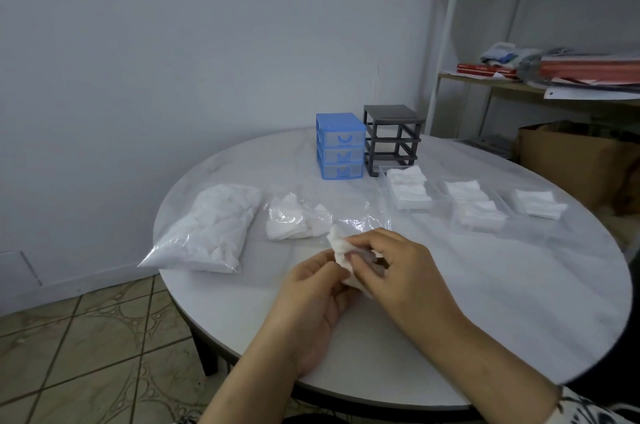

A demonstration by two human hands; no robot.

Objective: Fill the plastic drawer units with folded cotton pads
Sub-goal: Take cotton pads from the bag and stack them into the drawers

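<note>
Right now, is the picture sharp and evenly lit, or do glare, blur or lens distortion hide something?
Head view: light is soft and even. Glare glints on the clear plastic bag just behind the hands. The left hand and right hand, gripping a cotton pad, look slightly soft. Wide-angle distortion bends the shelf post and stretches the table rim.

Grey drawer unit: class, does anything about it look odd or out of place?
Yes. The grey drawer unit is a bare frame; three clear drawers of folded pads lie out on the table.
</note>
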